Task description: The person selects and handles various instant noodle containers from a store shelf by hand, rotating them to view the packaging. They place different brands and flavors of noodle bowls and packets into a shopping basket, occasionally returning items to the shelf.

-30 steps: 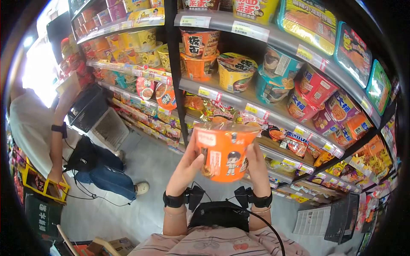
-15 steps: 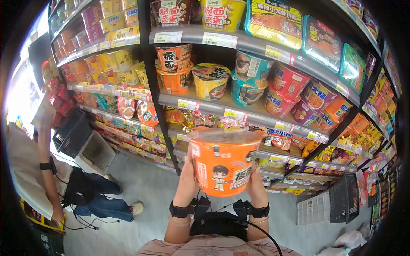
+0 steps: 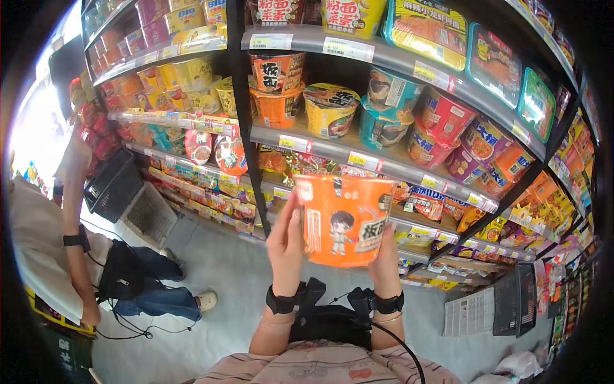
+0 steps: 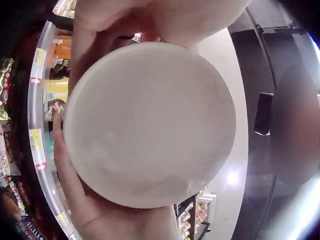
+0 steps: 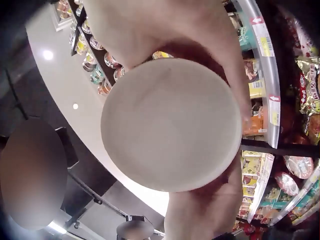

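An orange instant noodle cup point(image 3: 345, 221) with a cartoon figure and a dark label is held up in front of the shelves, between both hands. My left hand point(image 3: 285, 246) grips its left side, fingers along the wall. On the opposite side my right hand point(image 3: 385, 259) holds it, partly hidden behind the cup. From below, the left wrist view shows the round pale base point(image 4: 150, 125) with a hand on either side. The right wrist view shows that same base, with fingers point(image 5: 235, 75) reaching up the cup's side.
Shelves ahead carry stacked noodle cups, such as a yellow cup point(image 3: 330, 115) and teal cups point(image 3: 387, 121), behind a price-tag rail point(image 3: 358, 160). Bagged noodles fill lower shelves. Another person point(image 3: 57, 249) stands at left near a dark basket point(image 3: 115, 185). More baskets point(image 3: 515, 301) stand at right.
The cup has turned between the hands, bringing the cartoon figure leftward and the dark label into sight. Over the last half second it has risen slightly in view. The head view has also shifted.
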Available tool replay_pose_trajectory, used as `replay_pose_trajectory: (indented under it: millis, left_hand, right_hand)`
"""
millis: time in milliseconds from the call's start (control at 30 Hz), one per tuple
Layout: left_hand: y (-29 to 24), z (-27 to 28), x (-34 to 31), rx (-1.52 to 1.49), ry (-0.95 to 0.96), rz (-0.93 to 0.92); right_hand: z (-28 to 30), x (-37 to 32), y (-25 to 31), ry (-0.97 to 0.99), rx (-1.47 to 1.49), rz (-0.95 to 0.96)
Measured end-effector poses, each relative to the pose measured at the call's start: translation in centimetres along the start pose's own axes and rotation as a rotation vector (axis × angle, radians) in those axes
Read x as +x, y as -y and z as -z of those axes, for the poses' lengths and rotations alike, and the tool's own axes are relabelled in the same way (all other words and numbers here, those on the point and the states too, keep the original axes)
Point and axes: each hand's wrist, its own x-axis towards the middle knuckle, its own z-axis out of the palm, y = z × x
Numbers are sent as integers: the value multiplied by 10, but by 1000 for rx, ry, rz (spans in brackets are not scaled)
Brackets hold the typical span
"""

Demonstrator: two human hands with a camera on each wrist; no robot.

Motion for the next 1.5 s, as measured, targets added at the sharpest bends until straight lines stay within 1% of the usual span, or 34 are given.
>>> replay_pose_trajectory:
  millis: [33, 67, 100, 167, 200, 233, 267, 300, 333, 367, 400, 467, 500, 600, 633, 700, 767, 867, 900, 967, 1000, 1067, 1100, 1133, 1167, 1200, 1233, 1300, 1367, 1400, 1433, 1467, 1500]
  left_hand:
    - [-12, 3, 7, -193, 27, 120]
    - [-21, 5, 13, -387, 52, 240]
    - [-22, 9, 16, -467, 170, 235]
    - [-27, -4, 9, -655, 144, 202]
    - [-29, -7, 6, -747, 130, 183]
    - [-24, -5, 5, -629, 132, 158]
    - [-15, 1, 4, -649, 108, 188]
    - [-2, 8, 3, -670, 84, 217]
    - [10, 13, 4, -692, 61, 247]
    - [17, 17, 3, -849, 29, 405]
    - [20, 22, 1, -1027, 83, 461]
    - [26, 29, -2, -1380, 195, 564]
    - [27, 27, -1, -1518, 261, 501]
    - [31, 28, 7, -336, 285, 371]
    - [7, 23, 17, -614, 101, 455]
    - [1, 25, 26, -529, 210, 284]
    - [11, 19, 16, -547, 212, 231]
    - [2, 16, 17, -592, 72, 290]
    - [7, 16, 17, -638, 25, 284]
    - [22, 24, 13, -869, 89, 453]
    - [22, 23, 11, -922, 97, 471]
    - [22, 22, 7, -1026, 112, 509]
    - [27, 19, 6, -1079, 121, 495]
    - [28, 17, 7, -1133, 128, 482]
    - [28, 16, 7, -1150, 123, 484]
    - [24, 18, 8, -1088, 125, 556]
    - [21, 20, 8, -1025, 128, 627]
    - [7, 18, 12, -924, 88, 565]
    - [-11, 4, 26, -838, 8, 306]
    - [-7, 6, 30, -742, 99, 289]
    - [1, 11, 31, -647, 192, 277]
    - [9, 15, 30, -555, 284, 266]
    - [17, 19, 30, -515, 342, 193]
  right_hand:
    - [-1, 4, 0, 5, -4, 88]
    - [-4, 6, 1, -27, -128, 168]
    - [-9, 6, 2, -57, -254, 246]
    - [-19, 4, 5, -114, -499, 402]
    - [-22, 1, 8, -51, -541, 449]
    - [-25, -2, 12, 12, -581, 495]
    - [-27, -4, 14, 75, -620, 541]
    - [-20, -6, 16, 158, -729, 582]
    - [-19, -5, 17, 167, -709, 593]
    - [-19, -5, 17, 172, -690, 600]
    - [-19, -5, 17, 175, -671, 608]
    - [-11, -3, 5, 377, -250, 355]
    - [-8, -2, -1, 471, -36, 227]
    - [-7, 5, -6, 399, 26, 149]
    - [-14, 6, -2, 325, 79, 140]
    - [-25, 9, 1, 287, -98, 216]
    - [-32, 9, -6, 282, -219, 329]
    - [-37, 4, 6, 322, -116, 207]
    - [-31, 6, 12, 385, -194, 231]
    - [-28, 13, 5, 375, -117, 283]
    - [-27, 15, 2, 369, -79, 309]
    - [-28, 8, 0, 320, -181, 260]
    - [-29, 6, -1, 296, -231, 237]
    - [-27, 7, 0, 321, -212, 234]
    - [-25, 7, 0, 347, -192, 231]
    - [-23, 8, 1, 372, -173, 226]
    - [-23, 8, 1, 330, -236, 267]
    - [-24, 7, 0, 243, -362, 344]
    - [-23, 10, 0, 183, -150, 153]
    - [-21, 11, 1, 150, -43, 55]
    - [-13, 11, 2, 152, 75, -119]
    - [-7, 13, 2, 156, 124, -166]
    - [-2, 17, 2, 160, 173, -211]
